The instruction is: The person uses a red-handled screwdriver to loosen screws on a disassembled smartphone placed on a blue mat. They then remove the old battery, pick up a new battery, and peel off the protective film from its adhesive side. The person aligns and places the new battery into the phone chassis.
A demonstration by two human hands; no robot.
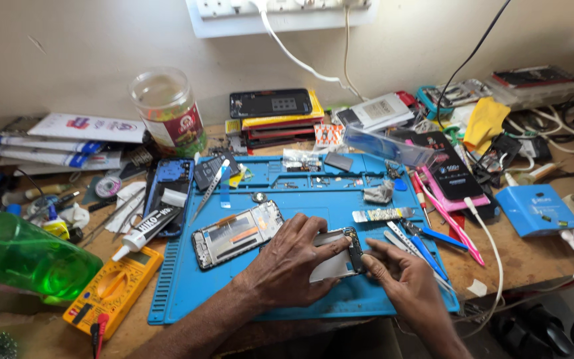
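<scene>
Phone body (337, 256) lies flat on the blue mat (234, 292) atop the counter, long axis left-right, camera end rightward; left hand (293, 256) presses it open-palmed, right hand (393, 269) fingers pinch that end.

This was a phone repair workshop. A blue work mat (187, 279) covered the bench centre, with an opened phone frame (235, 234) on it, a yellow multimeter (113, 290) at eight o'clock, and stacked phones (278, 113) at twelve o'clock.
</scene>
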